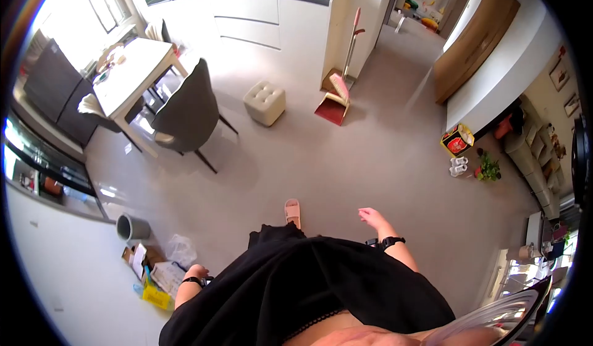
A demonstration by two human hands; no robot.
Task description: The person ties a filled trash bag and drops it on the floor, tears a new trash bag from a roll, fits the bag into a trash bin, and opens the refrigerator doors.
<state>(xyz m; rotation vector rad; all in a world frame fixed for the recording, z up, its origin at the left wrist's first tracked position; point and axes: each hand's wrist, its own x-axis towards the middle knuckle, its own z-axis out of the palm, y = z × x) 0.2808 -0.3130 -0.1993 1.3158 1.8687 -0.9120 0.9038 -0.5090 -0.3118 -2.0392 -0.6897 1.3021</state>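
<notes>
Beside the left hand, seemingly, a plastic bag.

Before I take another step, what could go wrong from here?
- Open-toed slipper: a toe could catch the tufted stool or the splayed legs of the grey chair ahead.
- Long-handled dustpan stands on the floor ahead; a knock might tip it and spill anything inside.
- Clear plastic bag lies on the floor near the left hand; stepping on it could mean a slip.
</notes>
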